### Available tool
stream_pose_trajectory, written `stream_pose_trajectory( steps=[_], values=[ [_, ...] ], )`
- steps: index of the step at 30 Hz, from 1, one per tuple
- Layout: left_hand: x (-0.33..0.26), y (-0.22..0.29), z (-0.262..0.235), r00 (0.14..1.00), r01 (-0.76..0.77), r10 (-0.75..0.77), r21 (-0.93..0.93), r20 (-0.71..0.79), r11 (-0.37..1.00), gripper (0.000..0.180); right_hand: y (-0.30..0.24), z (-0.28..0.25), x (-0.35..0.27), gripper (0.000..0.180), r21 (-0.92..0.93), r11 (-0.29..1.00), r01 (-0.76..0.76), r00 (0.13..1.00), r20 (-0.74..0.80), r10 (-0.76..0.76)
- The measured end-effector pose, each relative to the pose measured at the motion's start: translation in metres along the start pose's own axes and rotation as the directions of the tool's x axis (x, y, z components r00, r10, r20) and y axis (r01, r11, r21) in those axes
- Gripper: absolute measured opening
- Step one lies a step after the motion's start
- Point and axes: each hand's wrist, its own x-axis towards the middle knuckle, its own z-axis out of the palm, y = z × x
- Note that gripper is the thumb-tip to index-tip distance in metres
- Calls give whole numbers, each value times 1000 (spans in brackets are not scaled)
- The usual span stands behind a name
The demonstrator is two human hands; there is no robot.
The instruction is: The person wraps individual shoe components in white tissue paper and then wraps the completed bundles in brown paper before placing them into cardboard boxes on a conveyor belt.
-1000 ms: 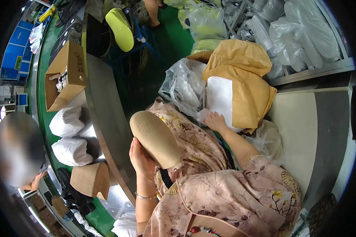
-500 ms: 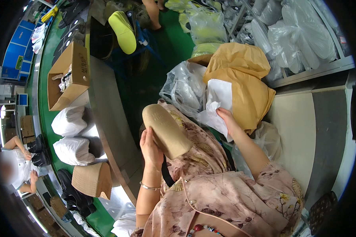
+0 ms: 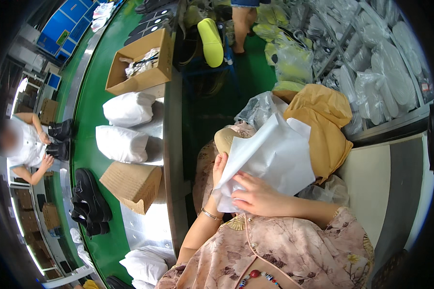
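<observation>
My left hand grips a tan, rounded, sole-like piece, whose top end shows beside a large white paper sheet. The sheet is drawn across the piece and hides most of it, along with part of my left fingers. My right hand has hold of the sheet's near side, its fingers bent over the paper close to my left wrist. Both hands are above my lap.
On the left bench stand a cardboard box, white wrapped bundles and a bent brown cardboard piece. Black shoes lie beyond. A yellow-brown paper sack stands at right, near racks of bagged soles. A co-worker sits far left.
My right hand has brought the white sheet from the sack side leftward, over the tan piece. That piece was uncovered before and is now mostly hidden. The view has shifted.
</observation>
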Motion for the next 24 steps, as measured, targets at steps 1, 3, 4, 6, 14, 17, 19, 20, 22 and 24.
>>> stream_pose_trajectory(
  steps=[1, 3, 4, 6, 14, 17, 19, 20, 22, 24],
  values=[
    [-4, 1, 1, 1000, 7, -8, -21, -22, 1000, 16, 1, -5, 0, 12, 71, 997, -9, 999, 48, 5],
    [-12, 3, 13, 997, 15, -21, -67, -79, 998, 11, 16, -16, 14, 22, 35, 988, -151, 987, 61, 149],
    [-11, -8, -12, 999, -4, 1, -102, -33, 995, 17, 31, -15, 22, 25, -1, 982, -191, 981, 9, 191],
    [-9, -13, -7, 989, 87, -110, -212, -95, 973, 18, 58, -6, 23, 33, -161, 969, -187, 982, -69, 178],
    [-26, -11, 6, 988, -72, 25, 317, 150, 946, 46, 68, -10, 19, 73, -440, 897, -49, 991, 89, 98],
    [-3, -39, -30, 984, 151, -166, -210, -57, 966, 31, 72, -3, -7, 71, -404, 906, -130, 962, 168, 213],
    [-3, -46, -45, 976, 122, -145, -145, -164, 982, 27, 81, 10, -25, 69, -455, 884, -104, 960, 186, 209],
    [-7, -39, -38, 922, 178, -158, 26, -355, 984, 20, 83, 17, -32, 68, -511, 858, -49, 970, 181, 163],
    [-3, -38, -52, 865, -33, 324, 600, -384, 799, 23, 87, 25, -41, 63, -550, 835, -24, 983, 138, 120],
    [1, -15, -43, 760, -159, 628, 889, -167, 429, 22, 85, 27, -39, 63, -557, 829, -51, 985, 106, 132]
  ],
)
